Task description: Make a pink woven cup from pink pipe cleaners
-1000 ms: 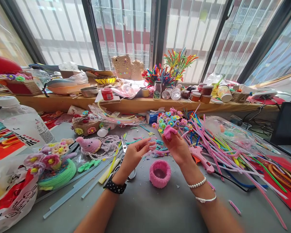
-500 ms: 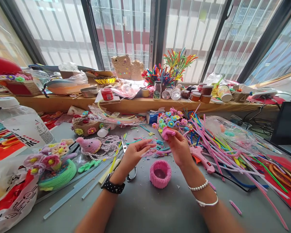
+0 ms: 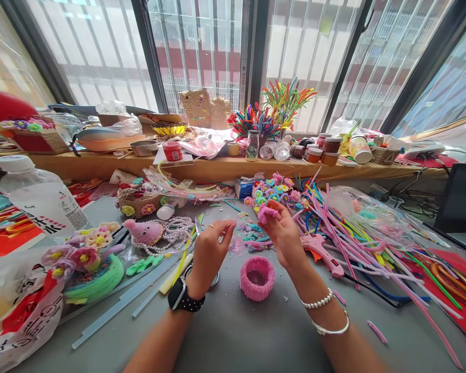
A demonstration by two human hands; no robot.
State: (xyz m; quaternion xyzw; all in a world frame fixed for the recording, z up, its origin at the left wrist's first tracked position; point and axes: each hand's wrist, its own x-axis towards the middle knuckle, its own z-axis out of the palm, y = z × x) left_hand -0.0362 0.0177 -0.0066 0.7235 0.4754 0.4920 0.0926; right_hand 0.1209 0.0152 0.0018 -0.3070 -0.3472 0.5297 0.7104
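Observation:
My right hand (image 3: 285,235) pinches a small folded piece of pink fuzzy chenille stem (image 3: 266,213) between thumb and fingers, raised above the table. To its left, the fingertips of my left hand (image 3: 212,248) are pressed together; whatever they hold, if anything, is too small to see. Between my wrists a round pink chenille cup (image 3: 248,289) stands upright on the grey table, touched by neither hand. A pair of scissors (image 3: 215,280) lies partly hidden under my left hand. Close to my right wrist rests a pink glue gun (image 3: 326,255).
Clear glue sticks (image 3: 120,305) and a green basket of chenille flowers (image 3: 95,282) lie on the left, near a water bottle (image 3: 42,197). Loose pink chenille stems (image 3: 357,248) spread across the right. Coloured scraps (image 3: 252,235) lie behind the cup. Jars line the windowsill (image 3: 217,168).
My left hand has turned, back of the hand up, and its spread fingers have closed into a pinch. My right hand has shifted slightly left and still holds the pink piece.

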